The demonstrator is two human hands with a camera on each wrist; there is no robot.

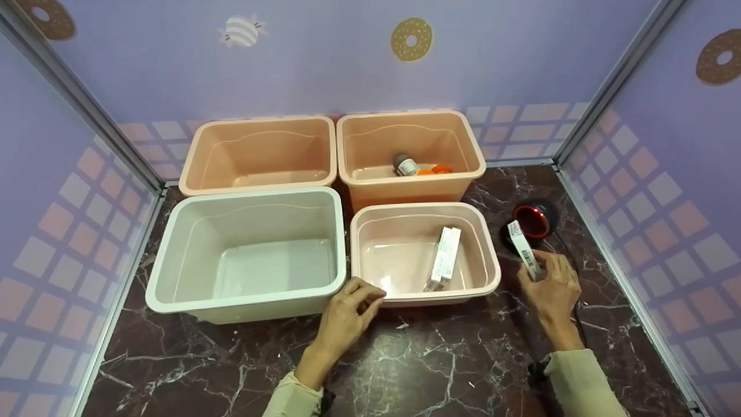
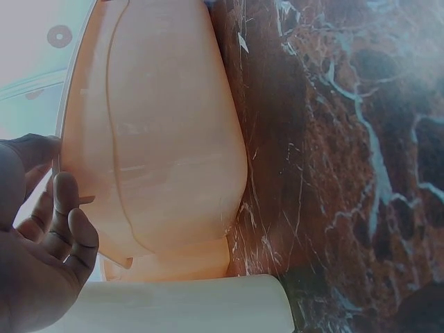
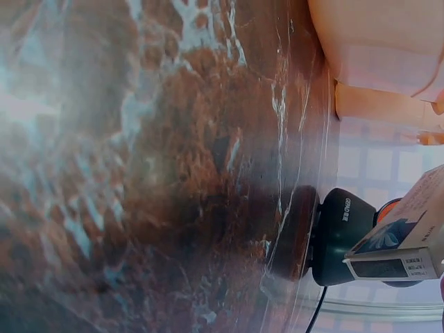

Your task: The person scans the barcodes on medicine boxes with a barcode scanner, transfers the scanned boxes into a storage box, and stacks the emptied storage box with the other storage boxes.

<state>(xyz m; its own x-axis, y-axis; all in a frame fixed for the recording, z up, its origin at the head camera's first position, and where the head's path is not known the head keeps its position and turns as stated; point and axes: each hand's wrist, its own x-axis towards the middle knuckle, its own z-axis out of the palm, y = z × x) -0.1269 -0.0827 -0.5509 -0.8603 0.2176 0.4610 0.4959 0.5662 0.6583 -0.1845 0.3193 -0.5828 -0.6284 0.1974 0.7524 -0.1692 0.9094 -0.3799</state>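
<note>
My right hand point(image 1: 553, 286) holds a slim white box point(image 1: 524, 250) by its lower end, tilted above a black scanner point(image 1: 535, 219) whose round window glows red. In the right wrist view the carton point(image 3: 395, 239) shows a blue picture and a printed label, with the scanner point(image 3: 340, 232) behind it. My left hand point(image 1: 346, 315) pinches the near left rim of the small pale pink bin point(image 1: 425, 296); the left wrist view shows the fingertips point(image 2: 67, 191) at that rim. Inside this bin, white boxes point(image 1: 444, 258) lean side by side against the right part.
Left of the pink bin stands a pale green bin point(image 1: 246, 305). Two peach bins, one at back left point(image 1: 260, 188) and one at back right point(image 1: 411, 180), stand along the wall. The right one holds a small bottle point(image 1: 406, 165) and orange items point(image 1: 441, 169). A cable point(image 3: 317, 310) trails from the scanner.
</note>
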